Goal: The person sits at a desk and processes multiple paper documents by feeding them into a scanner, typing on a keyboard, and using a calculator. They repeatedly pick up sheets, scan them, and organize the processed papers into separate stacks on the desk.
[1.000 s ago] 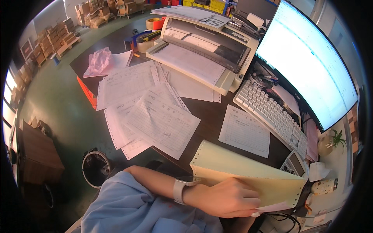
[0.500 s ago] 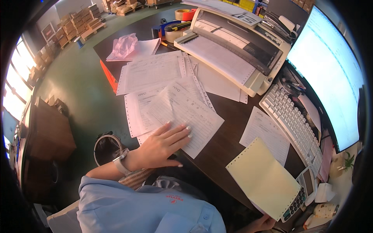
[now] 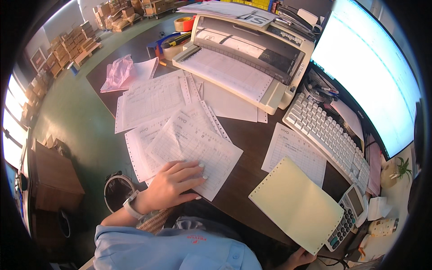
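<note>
My left hand (image 3: 177, 183) lies flat on a loose white printed form (image 3: 202, 150), its fingers stretched out and slightly apart. That form rests askew on other hole-edged sheets (image 3: 135, 146) at the desk's near edge. Low at the right, my right hand (image 3: 302, 258) is at the bottom corner of a yellow hole-edged sheet (image 3: 294, 202) and seems to pinch it; its fingertips are partly hidden. The yellow sheet overlaps another white form (image 3: 294, 153) and partly covers a calculator (image 3: 346, 220).
Behind the papers stands a dot-matrix printer (image 3: 243, 58) with paper in it. A white keyboard (image 3: 326, 139) and a lit monitor (image 3: 369, 72) are at the right. Crumpled pink paper (image 3: 120, 72) and tape rolls (image 3: 183, 24) lie at the far left of the desk.
The whole view has shifted, so the desk things sit farther left in the picture. Both hands keep nearly the same places on their papers.
</note>
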